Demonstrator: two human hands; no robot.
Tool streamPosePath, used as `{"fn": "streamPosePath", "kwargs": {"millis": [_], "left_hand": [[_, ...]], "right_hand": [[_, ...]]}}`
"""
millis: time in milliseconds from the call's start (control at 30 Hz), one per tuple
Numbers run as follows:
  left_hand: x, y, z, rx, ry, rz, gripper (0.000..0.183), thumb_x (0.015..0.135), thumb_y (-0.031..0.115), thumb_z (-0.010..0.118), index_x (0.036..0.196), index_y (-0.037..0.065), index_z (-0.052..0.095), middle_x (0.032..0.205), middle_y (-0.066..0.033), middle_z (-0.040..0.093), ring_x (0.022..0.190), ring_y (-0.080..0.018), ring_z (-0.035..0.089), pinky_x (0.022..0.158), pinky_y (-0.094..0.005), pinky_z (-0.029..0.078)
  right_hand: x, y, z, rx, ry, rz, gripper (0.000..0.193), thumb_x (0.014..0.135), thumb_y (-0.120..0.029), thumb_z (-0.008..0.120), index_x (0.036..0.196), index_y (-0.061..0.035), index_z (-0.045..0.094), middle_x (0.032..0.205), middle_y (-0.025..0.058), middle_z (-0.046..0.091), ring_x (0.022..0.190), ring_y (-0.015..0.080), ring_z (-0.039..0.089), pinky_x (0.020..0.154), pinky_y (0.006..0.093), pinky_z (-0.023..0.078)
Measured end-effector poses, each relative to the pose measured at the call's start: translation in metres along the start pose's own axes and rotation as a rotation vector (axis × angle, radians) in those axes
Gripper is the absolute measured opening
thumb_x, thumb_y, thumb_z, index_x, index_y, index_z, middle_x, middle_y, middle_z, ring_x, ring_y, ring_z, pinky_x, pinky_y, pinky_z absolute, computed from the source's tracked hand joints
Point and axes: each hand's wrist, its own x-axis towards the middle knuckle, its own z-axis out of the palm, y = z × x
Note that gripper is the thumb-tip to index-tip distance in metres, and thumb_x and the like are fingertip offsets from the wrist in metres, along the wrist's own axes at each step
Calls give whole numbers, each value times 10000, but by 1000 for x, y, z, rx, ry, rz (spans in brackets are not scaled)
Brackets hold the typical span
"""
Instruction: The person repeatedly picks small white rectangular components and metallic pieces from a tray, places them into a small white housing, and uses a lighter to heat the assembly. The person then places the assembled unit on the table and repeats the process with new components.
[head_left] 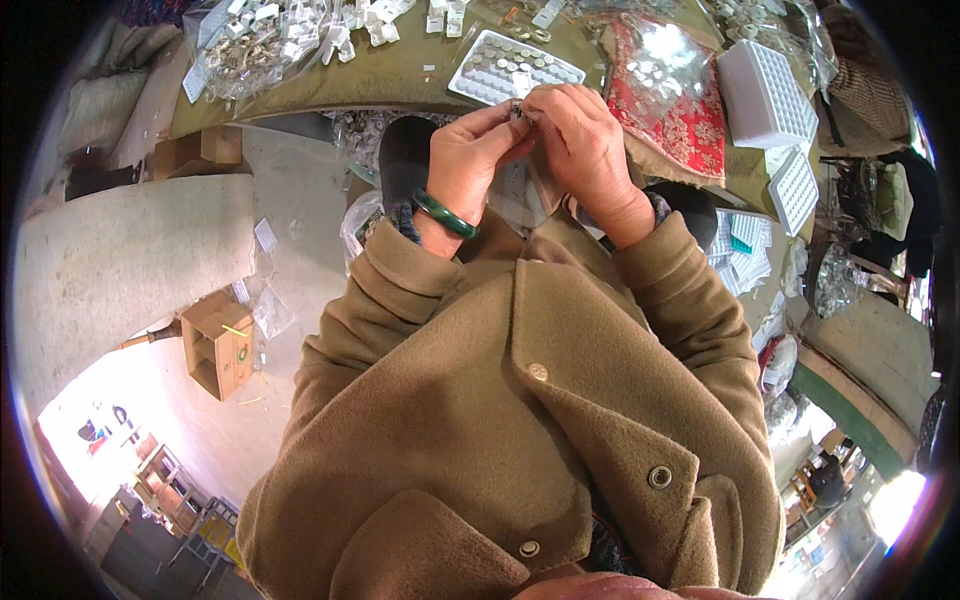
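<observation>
Head view: small dark piece [517, 111], probably metal, before the white dimpled tray [478, 87]. Left hand [466, 165]: grip pinched on it. Right hand [584, 140]: grip narrow, hold unclear. Presumably light, stiff, slippery; best taken by edges.

lower corners blown out; glare on plastic bag [666, 48]; dark, curved rim

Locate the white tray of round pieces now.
In the head view, the white tray lies on the olive tabletop at the top, slightly right of centre, just beyond the left hand and right hand and left of the red floral cloth.
</observation>
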Motion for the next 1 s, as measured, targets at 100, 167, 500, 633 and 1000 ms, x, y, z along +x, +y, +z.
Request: {"fn": "streamPosePath", "kwargs": {"millis": [100,167,500,633,1000], "left_hand": [[-1,-2,1,80,25,47,293,935,62,647,1211,-36,640,1061,-85,700,882,-135,676,789,-254,565],[-2,0,2,117,25,69,287,940,67,640,1208,-35,640,1066,-92,700,895,-140,681,782,-252,563],[-7,17,5,-69,-34,-124,240,986,161,590,1133,-20,649,1031,-89,698,919,-161,688,799,-252,555],[-4,20,-6,-282,-186,-257,275,989,201,604,1188,12,625,1038,-82,693,913,-132,686,722,-212,547],[5,8,-20,-614,-257,-606,207,1009,215,568,1182,106,597,1103,-105,684,525,35,460,423,-122,316]], "right_hand": [[0,0,-2,156,-29,227,178,800,-34,685,955,-36,598,844,96,619,757,273,608,709,359,501],[0,0,-4,375,-46,479,212,805,-57,724,968,-30,589,819,87,607,732,218,601,703,320,499],[8,-16,-7,688,-189,852,299,965,-264,640,874,17,682,746,-2,649,726,47,561,635,227,464],[12,-19,-12,785,-138,906,279,977,-247,622,905,1,728,719,-23,648,693,39,557,642,222,465],[7,-4,-17,1138,-202,1017,236,958,-130,613,1096,44,696,869,29,691,783,93,625,726,246,510]]}}
